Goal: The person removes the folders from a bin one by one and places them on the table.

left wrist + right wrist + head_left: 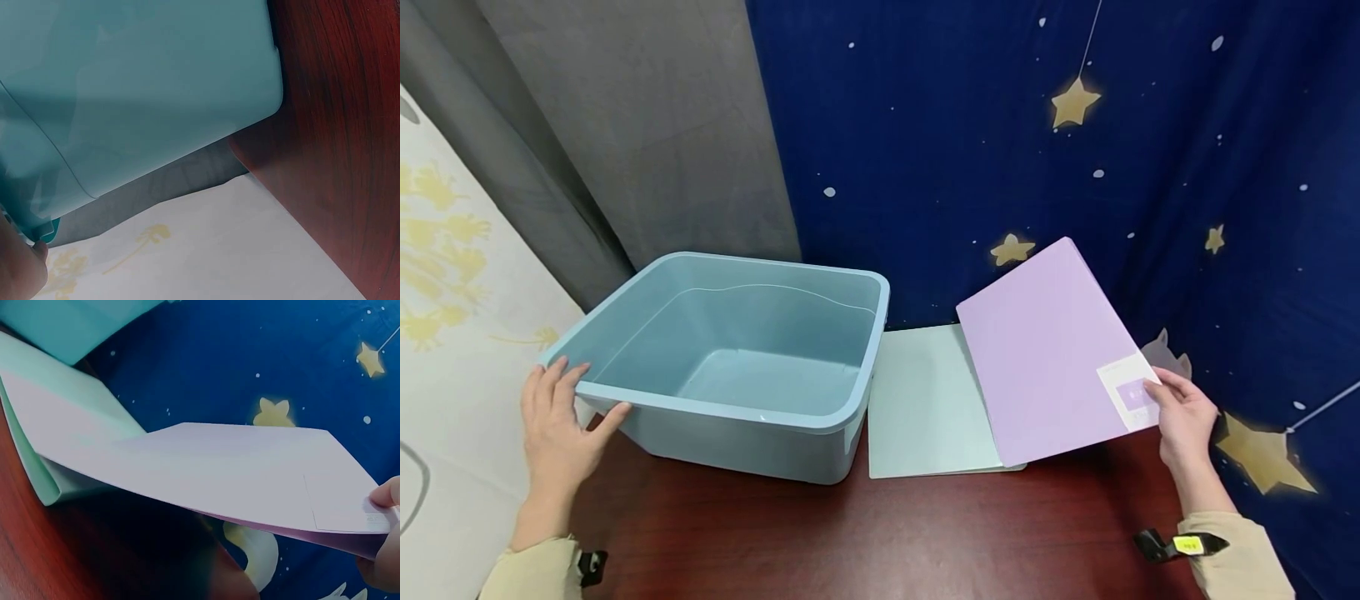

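A light purple file folder with a white label on its corner is raised and tilted on the right. My right hand pinches it at the labelled corner, thumb on top and fingers beneath, as the right wrist view also shows. The folder's left part overlaps a mint-green folder, which lies on the table. At the left, my left hand grips the front left corner of a blue plastic tub, its fingers over the rim and its thumb along the front. Nothing lies inside the tub.
Behind the table hang a grey curtain and a dark blue curtain printed with stars. A white cloth with yellow prints borders the left side. The tub stands right beside the mint-green folder.
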Demonstrator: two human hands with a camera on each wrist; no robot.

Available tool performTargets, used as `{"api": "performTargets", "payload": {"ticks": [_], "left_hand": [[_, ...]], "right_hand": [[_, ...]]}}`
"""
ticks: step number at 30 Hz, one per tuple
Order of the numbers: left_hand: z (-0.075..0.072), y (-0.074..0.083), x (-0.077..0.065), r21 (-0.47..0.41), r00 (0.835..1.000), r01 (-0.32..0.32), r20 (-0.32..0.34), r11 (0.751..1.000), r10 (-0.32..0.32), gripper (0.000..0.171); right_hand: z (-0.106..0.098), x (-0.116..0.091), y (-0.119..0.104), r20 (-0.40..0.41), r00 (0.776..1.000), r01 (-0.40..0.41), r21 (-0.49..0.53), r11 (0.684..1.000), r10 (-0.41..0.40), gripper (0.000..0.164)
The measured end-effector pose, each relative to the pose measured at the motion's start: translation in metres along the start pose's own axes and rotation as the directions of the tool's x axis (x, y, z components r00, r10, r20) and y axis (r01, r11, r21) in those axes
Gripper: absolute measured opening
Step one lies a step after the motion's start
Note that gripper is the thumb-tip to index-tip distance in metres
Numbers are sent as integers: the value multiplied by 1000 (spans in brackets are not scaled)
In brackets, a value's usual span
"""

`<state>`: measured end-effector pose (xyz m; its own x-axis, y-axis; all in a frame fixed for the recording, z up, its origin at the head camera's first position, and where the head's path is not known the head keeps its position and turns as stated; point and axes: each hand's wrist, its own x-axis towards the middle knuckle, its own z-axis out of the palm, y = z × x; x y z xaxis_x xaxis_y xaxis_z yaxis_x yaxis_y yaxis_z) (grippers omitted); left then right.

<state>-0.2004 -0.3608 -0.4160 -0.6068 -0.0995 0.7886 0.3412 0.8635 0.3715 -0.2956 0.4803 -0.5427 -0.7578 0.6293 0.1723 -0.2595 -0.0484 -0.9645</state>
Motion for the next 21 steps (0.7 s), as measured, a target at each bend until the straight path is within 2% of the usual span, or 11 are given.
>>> {"api": "performTargets", "payload": {"ticks": [7,14,17,21], "left_hand": [[0,1,0,-2,1000,-9,-10,1000,9,97],[0,-1,0,-9,1000,-10,-13,1000,10,97],[0,0,0,-8,1000,-10,-12,1000,10,97],[0,1,1,-14,1000,-4,-8,1000,4,97]], "right_hand": [[-2,-7,1,-24,1000,-22,-134,991,19,42],[-6,-10,3,-29,998,-55,-222,973,50,40],[-8,-10,5,-12,999,-42,-294,955,40,39],[-8,-9,9,8,1000,10,-435,900,-7,39]]}}
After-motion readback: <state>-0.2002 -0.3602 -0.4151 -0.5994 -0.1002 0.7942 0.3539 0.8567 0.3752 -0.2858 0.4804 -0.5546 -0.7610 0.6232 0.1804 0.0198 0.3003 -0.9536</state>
